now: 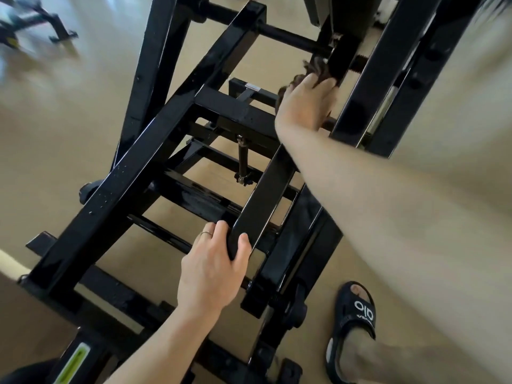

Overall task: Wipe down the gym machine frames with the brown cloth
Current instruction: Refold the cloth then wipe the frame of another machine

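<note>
From the head view, I was in the middle of the wiping itself, working deep inside the glossy black square-tube steel machine frame (155,167). My right hand (304,106) reached in above the frame's short central crossbar and held the crumpled dark brown cloth (318,69) against a black upright member near the threaded rod; the cloth bunched out just beyond my fingertips, pressed between them and the metal. That grip was clenched on the cloth, though blur hid exactly how the fingers wrapped it. My left hand (213,264) steadied me lower down, its grip closed around the end of a flat black slanted bar (263,195) of the same frame, thumb on the near face and fingers curled behind. My foot in a black slide sandal (352,325) stood on the pale floor (55,148) just right of the frame's base. I judged the next move would call for dragging the cloth along that upright, then shifting to the neighbouring tubes, which looked unwiped and speckled.
</note>
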A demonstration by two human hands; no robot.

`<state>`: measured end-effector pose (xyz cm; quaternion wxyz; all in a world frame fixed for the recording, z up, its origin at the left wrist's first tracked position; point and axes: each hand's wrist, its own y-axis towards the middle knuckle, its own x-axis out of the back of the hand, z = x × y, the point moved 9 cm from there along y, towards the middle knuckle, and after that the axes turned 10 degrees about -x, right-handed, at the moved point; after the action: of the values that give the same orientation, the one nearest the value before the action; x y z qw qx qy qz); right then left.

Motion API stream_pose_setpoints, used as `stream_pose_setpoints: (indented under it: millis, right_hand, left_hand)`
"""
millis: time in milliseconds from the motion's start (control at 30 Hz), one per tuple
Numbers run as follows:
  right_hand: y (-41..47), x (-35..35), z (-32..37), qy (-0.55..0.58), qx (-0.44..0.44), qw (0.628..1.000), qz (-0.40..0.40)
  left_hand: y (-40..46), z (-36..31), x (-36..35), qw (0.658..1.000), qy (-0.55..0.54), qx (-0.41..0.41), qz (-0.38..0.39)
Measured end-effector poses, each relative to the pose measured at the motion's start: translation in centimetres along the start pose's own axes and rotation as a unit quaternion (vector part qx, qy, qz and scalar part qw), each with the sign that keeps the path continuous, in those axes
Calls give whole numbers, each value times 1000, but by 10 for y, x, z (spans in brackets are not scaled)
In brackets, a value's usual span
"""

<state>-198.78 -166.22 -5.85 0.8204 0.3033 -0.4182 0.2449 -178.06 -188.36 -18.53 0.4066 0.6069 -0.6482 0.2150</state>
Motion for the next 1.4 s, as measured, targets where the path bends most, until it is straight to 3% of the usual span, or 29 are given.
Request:
stream_pose_setpoints:
  millis: [200,400,700,900,1000,1200,1400]
  right_hand:
    - [-51,5,-25,83,26,996,-25]
    - [-89,2,-19,65,189,980,-21]
    - [-84,-50,88,-48,353,924,138]
    - [-83,-58,127,-81,364,909,186]
    - [-78,-42,98,-90,356,913,180]
    - [-63,-4,12,-143,348,922,92]
    - [-79,-39,87,-176,406,889,113]
  left_hand:
    - [-1,-1,-1,1000,-9,10,-4]
    - [-1,-1,-1,1000,2,2,-5]
    - [-1,0,-3,1000,6,0,-10]
    - [0,1,-2,1000,6,2,-5]
    - [0,-1,-1,1000,-1,2,-6]
    - [-3,-1,0,1000,5,7,-10]
    - [-2,0,-1,1000,13,5,-13]
